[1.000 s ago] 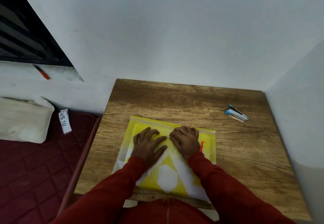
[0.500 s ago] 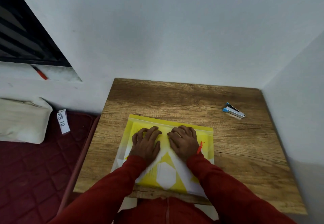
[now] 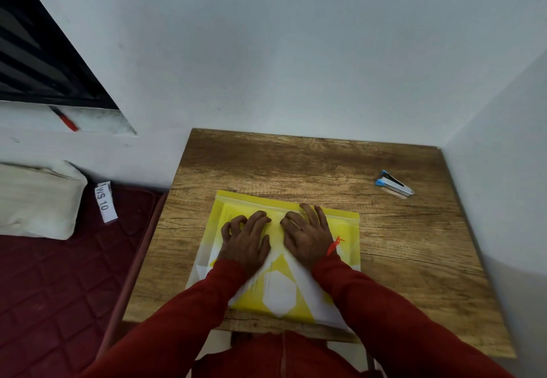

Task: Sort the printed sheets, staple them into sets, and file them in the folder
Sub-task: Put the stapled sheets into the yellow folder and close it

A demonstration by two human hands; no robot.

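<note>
left hand (image 3: 247,241) and right hand (image 3: 307,234) rest side by side, palms down, on the yellow folder (image 3: 346,247); left fingers bent at the knuckles, right fingers straighter, neither pinching. folder lies flat on the desk (image 3: 414,259). stapler (image 3: 394,185) sits well apart, beyond the right hand.

My fingers (image 3: 260,221) press a glossy yellow plastic folder (image 3: 346,247) on the matt wood-grain tabletop (image 3: 296,164); my sleeves (image 3: 384,312) are red cloth.

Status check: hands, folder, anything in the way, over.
Both hands, left hand and right hand, pressing on the folder. Folder flat on the table. Stapler far right, clear.
</note>
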